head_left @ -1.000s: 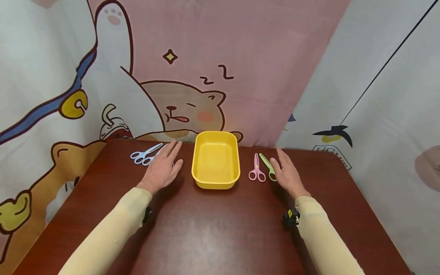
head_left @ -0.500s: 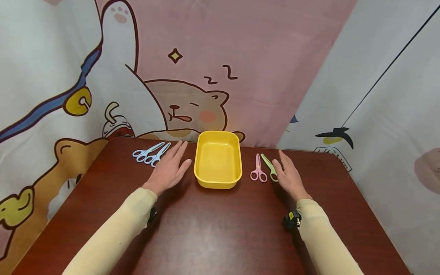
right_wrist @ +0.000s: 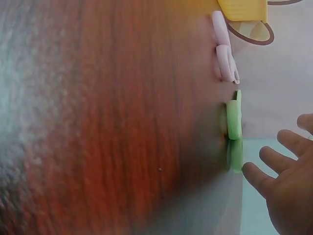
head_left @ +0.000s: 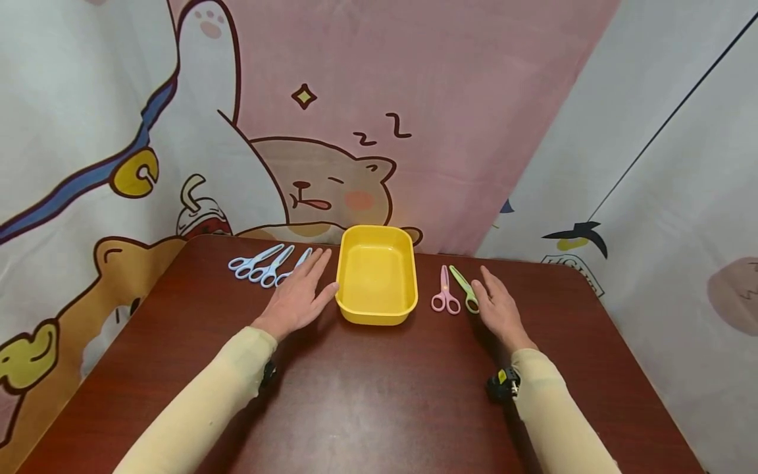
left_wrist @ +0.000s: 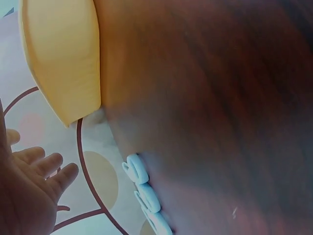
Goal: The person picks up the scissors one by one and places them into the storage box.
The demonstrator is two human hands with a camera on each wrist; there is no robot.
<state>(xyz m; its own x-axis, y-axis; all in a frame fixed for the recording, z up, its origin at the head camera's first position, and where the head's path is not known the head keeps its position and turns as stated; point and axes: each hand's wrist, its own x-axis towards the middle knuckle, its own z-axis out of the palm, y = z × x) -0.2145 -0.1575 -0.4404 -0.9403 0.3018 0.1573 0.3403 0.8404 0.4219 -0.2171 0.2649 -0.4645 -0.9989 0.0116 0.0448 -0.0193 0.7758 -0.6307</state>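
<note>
While a cloth backdrop (head_left: pixel 462 118) printed with cartoon animals hangs behind the yellow tub (head_left: pixel 377 276), a dark brown table (head_left: pixel 379 395) spreads under the tub and toward the person. Two pale yellow sleeves come in from the near side, the left sleeve (head_left: pixel 198 401) to the tub's left and the right sleeve (head_left: pixel 559 408) to its right. The tub itself sits near the table's far edge.

Just left of the tub, the left hand (head_left: pixel 296 296) reaches out with its fingers straight and its thumb spread toward the tub's rim; I cannot tell whether the thumb touches it. To the right of the tub, the right hand (head_left: pixel 499 313) is held with its fingers extended and slightly apart, gripping nothing, like the left.

Three pairs of blue scissors (head_left: pixel 272 266) lie side by side left of the tub, handles toward the person, the pair nearest the tub partly hidden by the left hand. Right of the tub lie the pink scissors (head_left: pixel 445 288), then, farther from it, the green scissors (head_left: pixel 464 285), right beside the right hand. Smallest is a black device (head_left: pixel 503 384) on the right wrist, nearer the person than the tub.
</note>
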